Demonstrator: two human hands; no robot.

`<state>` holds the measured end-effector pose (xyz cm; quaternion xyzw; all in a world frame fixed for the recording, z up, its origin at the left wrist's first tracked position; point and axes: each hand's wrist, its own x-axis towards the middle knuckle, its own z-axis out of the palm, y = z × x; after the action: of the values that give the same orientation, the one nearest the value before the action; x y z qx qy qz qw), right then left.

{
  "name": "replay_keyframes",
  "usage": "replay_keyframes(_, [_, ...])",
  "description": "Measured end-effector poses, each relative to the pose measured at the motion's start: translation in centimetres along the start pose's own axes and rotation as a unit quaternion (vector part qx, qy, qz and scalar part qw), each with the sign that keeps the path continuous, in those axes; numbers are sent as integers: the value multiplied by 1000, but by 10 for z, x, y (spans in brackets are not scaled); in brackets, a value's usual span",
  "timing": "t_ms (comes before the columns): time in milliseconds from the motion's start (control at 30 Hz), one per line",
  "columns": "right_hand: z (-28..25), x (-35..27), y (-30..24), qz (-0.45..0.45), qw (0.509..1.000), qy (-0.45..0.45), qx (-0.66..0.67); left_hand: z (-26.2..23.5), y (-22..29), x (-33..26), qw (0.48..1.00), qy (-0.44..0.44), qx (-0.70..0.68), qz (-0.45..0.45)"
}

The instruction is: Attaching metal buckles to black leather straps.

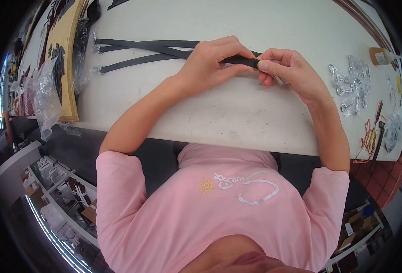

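Several long black straps [141, 59] lie across the white table, crossing one another, with shiny metal clips [97, 70] at their left ends. My left hand [207, 63] is closed on a black strap [235, 60], thumb below and fingers above it. At that strap's right end, my right hand [292, 70] pinches the tip between thumb and forefinger. Below the right fingers a small shiny piece shows in part, and I cannot make out what it is. The two hands are close together over the far middle of the table.
A pile of silver metal clips [353, 84] lies to the right, near a brown tape roll [379, 56]. Orange cord [368, 136] and a clear plastic bag [393, 132] sit at the right edge. A tan board [69, 91] with plastic wrap stands on the left.
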<state>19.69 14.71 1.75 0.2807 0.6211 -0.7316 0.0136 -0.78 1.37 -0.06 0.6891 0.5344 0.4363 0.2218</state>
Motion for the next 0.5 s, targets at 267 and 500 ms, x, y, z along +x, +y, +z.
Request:
replay_keyframes(267, [1,-1,-3,1,1000,0,-16,1,3,0,1000,10,2,2])
replay_keyframes(500, [1,0,-2,-4,1000,-3,-6,1,5,1,1000,18,-6,2])
